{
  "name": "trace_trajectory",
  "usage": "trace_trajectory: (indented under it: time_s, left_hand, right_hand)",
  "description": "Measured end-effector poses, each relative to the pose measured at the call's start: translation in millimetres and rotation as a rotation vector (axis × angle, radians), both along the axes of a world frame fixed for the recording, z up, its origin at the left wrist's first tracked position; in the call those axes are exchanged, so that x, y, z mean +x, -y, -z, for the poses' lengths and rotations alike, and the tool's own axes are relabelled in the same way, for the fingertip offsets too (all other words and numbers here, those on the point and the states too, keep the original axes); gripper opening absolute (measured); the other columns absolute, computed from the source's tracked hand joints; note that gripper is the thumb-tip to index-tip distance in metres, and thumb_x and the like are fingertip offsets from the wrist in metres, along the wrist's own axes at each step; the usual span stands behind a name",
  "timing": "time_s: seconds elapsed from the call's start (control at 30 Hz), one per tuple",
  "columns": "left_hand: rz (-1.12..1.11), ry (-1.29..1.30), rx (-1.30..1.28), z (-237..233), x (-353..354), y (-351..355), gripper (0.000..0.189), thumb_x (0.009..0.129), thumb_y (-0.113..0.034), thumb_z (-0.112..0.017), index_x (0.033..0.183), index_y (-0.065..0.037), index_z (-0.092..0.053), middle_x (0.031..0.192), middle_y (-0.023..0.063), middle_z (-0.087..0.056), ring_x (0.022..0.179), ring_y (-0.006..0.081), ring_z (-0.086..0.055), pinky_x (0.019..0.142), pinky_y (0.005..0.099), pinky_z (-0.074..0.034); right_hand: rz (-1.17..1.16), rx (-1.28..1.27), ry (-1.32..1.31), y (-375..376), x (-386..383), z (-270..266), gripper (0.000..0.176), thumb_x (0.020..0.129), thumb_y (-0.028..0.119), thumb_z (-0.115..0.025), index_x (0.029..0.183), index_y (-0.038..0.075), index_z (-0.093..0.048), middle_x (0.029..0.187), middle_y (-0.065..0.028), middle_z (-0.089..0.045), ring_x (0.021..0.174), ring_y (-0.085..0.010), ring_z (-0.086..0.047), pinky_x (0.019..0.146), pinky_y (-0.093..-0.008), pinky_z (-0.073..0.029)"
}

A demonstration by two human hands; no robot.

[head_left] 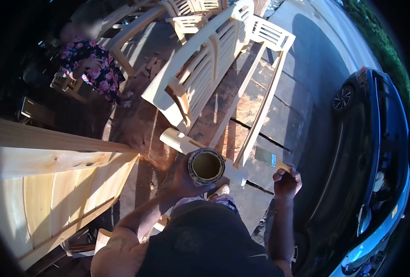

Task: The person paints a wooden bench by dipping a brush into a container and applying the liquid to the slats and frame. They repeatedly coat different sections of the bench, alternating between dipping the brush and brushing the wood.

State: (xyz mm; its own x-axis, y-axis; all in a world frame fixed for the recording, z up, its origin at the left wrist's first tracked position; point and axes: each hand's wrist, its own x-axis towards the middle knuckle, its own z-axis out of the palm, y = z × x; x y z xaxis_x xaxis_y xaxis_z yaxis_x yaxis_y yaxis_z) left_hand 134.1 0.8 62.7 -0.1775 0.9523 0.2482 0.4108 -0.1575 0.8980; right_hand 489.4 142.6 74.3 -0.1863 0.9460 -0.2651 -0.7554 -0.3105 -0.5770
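My left hand (182,179) is wrapped round an open can (190,171) with a smeared rim, held upright in front of my body. Yellowish-brown liquid shows inside it. In my right hand (287,183), the fingers grip the yellow handle of a wide paintbrush (266,157), its bristles pointing left. Beyond both hands stands an unfinished wooden bench (254,141) with a slatted, curved back and long bare rails. The can overlaps the bench's near end in this view, and the brush is to the right of the front rail.
A large wooden panel (62,189) stands close on my left. To the right, a dark car (348,152) is parked along the pavement. A person in a floral top (94,64) is at the far left, near more wooden furniture (186,21) and offcuts (153,67).
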Motion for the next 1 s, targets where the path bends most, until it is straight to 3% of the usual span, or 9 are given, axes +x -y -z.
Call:
trace_trajectory:
  time_s: [0.13, 0.23, 0.33, 0.43, 0.6, 0.7, 0.8, 1.0]
  left_hand:
    - [0.097, 0.048, -0.01, -4, 13, -9, 0.115, 0.066, -0.036, -0.102, 0.152, 0.0, -0.034, 0.138, 0.0199, -0.063, 0.13, 0.0314, -0.065, 0.106, 0.0441, -0.055]
    - [0.09, -0.11, -0.06, -35, 33, -17, 0.114, 0.067, -0.035, -0.101, 0.152, 0.0, -0.034, 0.14, 0.02, -0.062, 0.13, 0.0312, -0.065, 0.107, 0.0449, -0.055]
    - [0.18, 0.071, 0.086, -19, 65, -35, 0.111, 0.068, -0.027, -0.101, 0.153, 0.001, -0.035, 0.142, 0.0221, -0.06, 0.134, 0.032, -0.062, 0.111, 0.0449, -0.052]
    - [0.153, 0.053, 0.043, -13, 107, -48, 0.117, 0.066, -0.03, -0.102, 0.155, 0.0, -0.032, 0.142, 0.022, -0.061, 0.133, 0.0337, -0.063, 0.11, 0.0451, -0.052]
    - [0.102, 0.015, 0.074, 4, 200, -85, 0.119, 0.066, -0.032, -0.103, 0.155, 0.0, -0.031, 0.139, 0.0219, -0.064, 0.129, 0.0351, -0.066, 0.107, 0.0451, -0.054]
    - [0.067, 0.029, 0.133, 3, 260, -105, 0.12, 0.064, -0.033, -0.103, 0.154, -0.002, -0.031, 0.138, 0.0215, -0.064, 0.127, 0.0362, -0.066, 0.105, 0.0458, -0.055]
    - [0.022, 0.04, 0.093, 2, 314, -122, 0.12, 0.063, -0.031, -0.104, 0.153, -0.001, -0.032, 0.134, 0.0214, -0.066, 0.124, 0.0361, -0.068, 0.104, 0.0453, -0.056]
    - [0.008, 0.065, 0.032, -11, 363, -148, 0.123, 0.059, -0.03, -0.105, 0.155, -0.005, -0.033, 0.14, 0.0199, -0.063, 0.129, 0.0353, -0.065, 0.108, 0.046, -0.053]
  right_hand:
    - [0.075, -0.006, 0.011, 10, 30, 6, 0.026, 0.095, 0.024, -0.063, 0.112, 0.005, -0.068, 0.089, -0.0072, -0.067, 0.08, -0.0186, -0.064, 0.065, -0.0324, -0.05]
    - [0.069, -0.02, -0.042, 14, 55, 0, 0.025, 0.094, 0.023, -0.063, 0.11, 0.004, -0.068, 0.087, -0.0093, -0.067, 0.078, -0.0198, -0.063, 0.066, -0.0318, -0.051]
    - [0.172, -0.05, 0.023, 12, 90, 3, 0.026, 0.094, 0.023, -0.063, 0.111, 0.004, -0.067, 0.089, -0.0103, -0.068, 0.076, -0.0194, -0.064, 0.066, -0.0301, -0.054]
    - [0.091, 0.009, -0.009, 1, 147, 11, 0.021, 0.094, 0.022, -0.062, 0.106, 0.005, -0.063, 0.088, -0.0109, -0.067, 0.073, -0.02, -0.064, 0.066, -0.0306, -0.055]
    - [0.017, 0.077, -0.074, -32, 258, 26, 0.015, 0.094, 0.017, -0.062, 0.105, 0.007, -0.062, 0.09, -0.0151, -0.071, 0.079, -0.0244, -0.07, 0.069, -0.033, -0.058]
    - [0.045, 0.018, -0.046, -56, 311, 18, 0.013, 0.093, 0.017, -0.064, 0.101, 0.007, -0.064, 0.089, -0.0143, -0.072, 0.072, -0.022, -0.067, 0.068, -0.0335, -0.056]
    - [0.017, 0.04, -0.01, -77, 355, 14, 0.019, 0.094, 0.017, -0.065, 0.108, 0.004, -0.066, 0.088, -0.0127, -0.07, 0.081, -0.0216, -0.071, 0.067, -0.0334, -0.058]
    - [-0.01, 0.055, -0.009, -137, 383, 21, 0.022, 0.098, 0.02, -0.063, 0.111, 0.003, -0.066, 0.09, -0.0128, -0.071, 0.08, -0.0214, -0.07, 0.067, -0.0337, -0.058]
